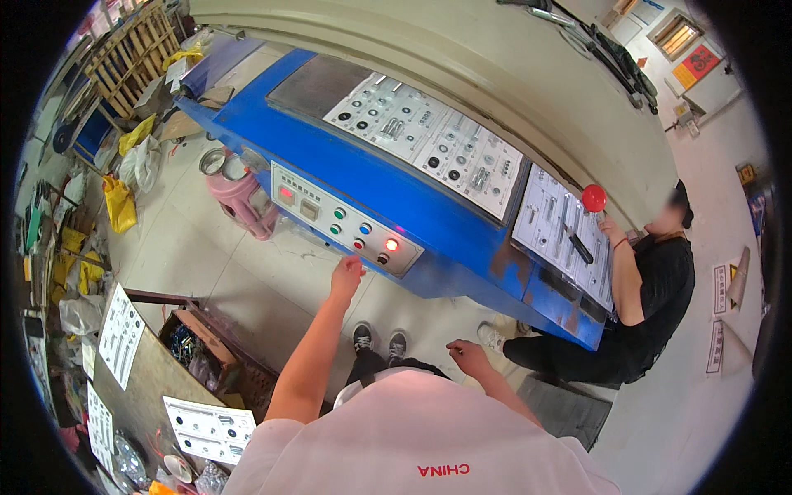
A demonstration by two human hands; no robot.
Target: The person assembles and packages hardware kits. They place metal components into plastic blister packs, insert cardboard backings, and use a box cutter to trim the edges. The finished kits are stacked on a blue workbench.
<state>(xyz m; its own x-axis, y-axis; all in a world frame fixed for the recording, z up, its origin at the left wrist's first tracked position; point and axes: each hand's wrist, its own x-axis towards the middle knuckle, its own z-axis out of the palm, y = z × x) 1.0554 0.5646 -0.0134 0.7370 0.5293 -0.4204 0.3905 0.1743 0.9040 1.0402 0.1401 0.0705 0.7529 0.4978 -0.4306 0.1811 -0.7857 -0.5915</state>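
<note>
My left hand (347, 275) is held just below the lower edge of the control panel (334, 216) on a blue machine (379, 190). Its fingers are bunched together with nothing visible in them, close to a red button (359, 244). A lit red button (392, 245) glows farther right on the panel, beside green, blue and dark buttons. My right hand (469, 358) hangs low in front of me, apart from the machine, fingers loosely bent and holding nothing. Sheets of sealed hardware parts (388, 115) lie on the machine's top.
A person in black (660, 289) sits at the machine's right end, one hand by a red round knob (594, 198). At left stand a pink stool (239, 202) and a workbench (148, 388) with more part sheets (210, 429) and an open box (198, 346).
</note>
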